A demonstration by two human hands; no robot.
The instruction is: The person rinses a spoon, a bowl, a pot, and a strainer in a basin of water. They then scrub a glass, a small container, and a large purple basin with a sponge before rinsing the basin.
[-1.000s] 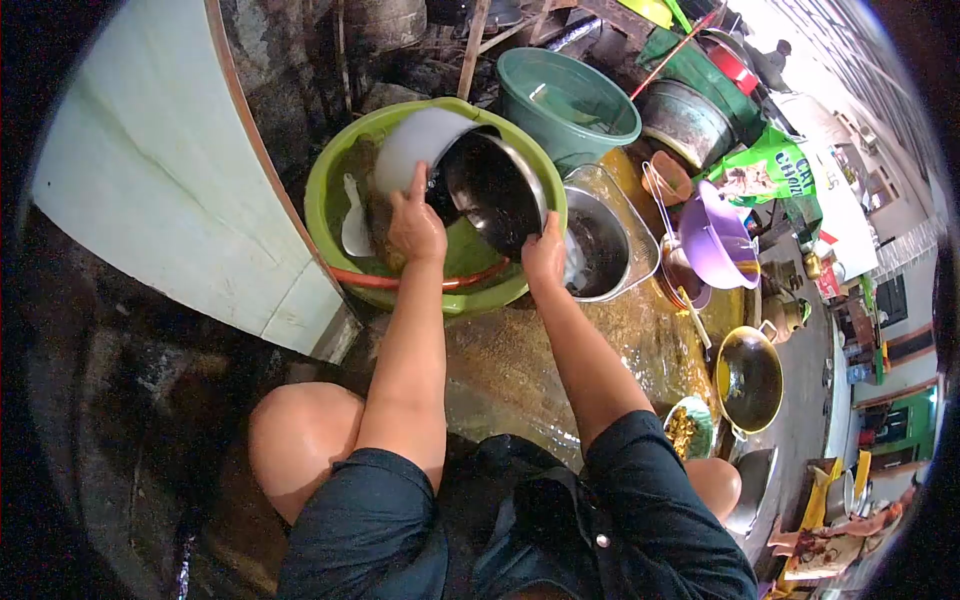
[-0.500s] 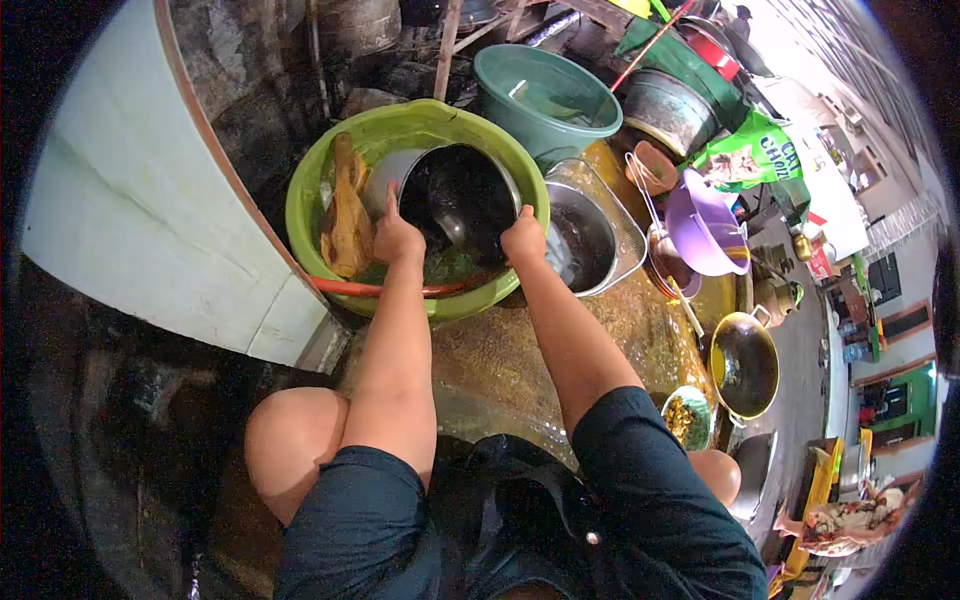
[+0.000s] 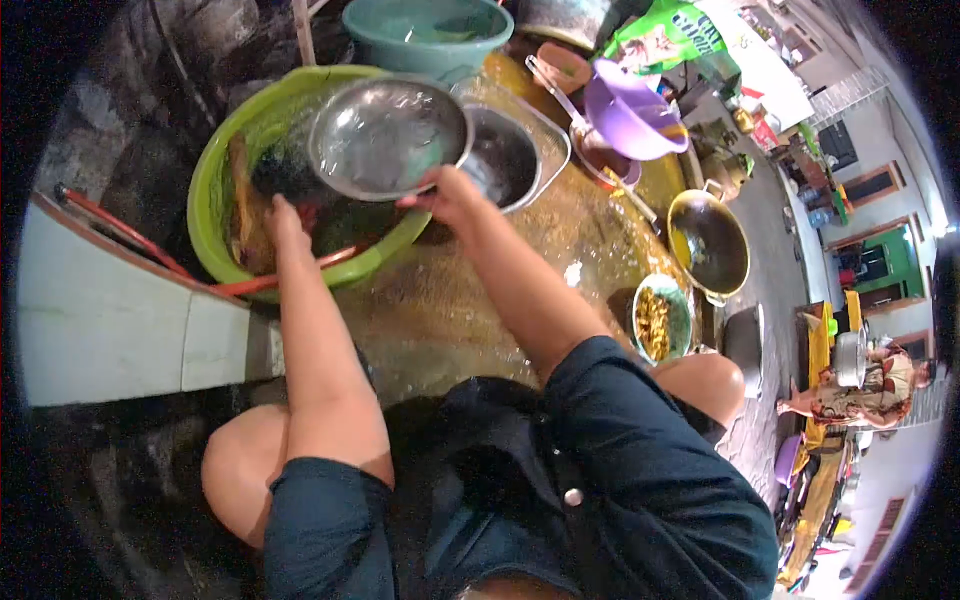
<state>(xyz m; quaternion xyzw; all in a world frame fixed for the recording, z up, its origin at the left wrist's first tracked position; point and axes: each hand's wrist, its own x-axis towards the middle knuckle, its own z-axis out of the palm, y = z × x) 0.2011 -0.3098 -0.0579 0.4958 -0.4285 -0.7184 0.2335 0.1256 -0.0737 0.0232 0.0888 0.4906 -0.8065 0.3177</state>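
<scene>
A shiny round metal bowl [image 3: 390, 140] is tilted over the right side of a large lime-green tub [image 3: 205, 190]. My right hand [image 3: 450, 195] is closed on the bowl's near rim. My left hand [image 3: 288, 222] reaches down inside the tub, left of the bowl, beside a dark blurred patch. Its fingers are mostly hidden and smeared by motion. A brown wooden piece [image 3: 240, 205] leans along the tub's left inner wall. Across the near rim of the tub runs an orange-red strip [image 3: 250, 286].
Right of the tub stands a metal pot [image 3: 507, 160], with a teal basin [image 3: 430, 30] behind. Farther right are a purple basin [image 3: 620, 115], a wok [image 3: 710, 245] and a bowl of yellowish bits [image 3: 655, 320]. A person [image 3: 870, 385] is at the far right.
The metal bowl has been lifted and tipped, showing its shiny surface instead of a dark one. My left hand has come off it and lowered into the tub. The view has shifted right.
</scene>
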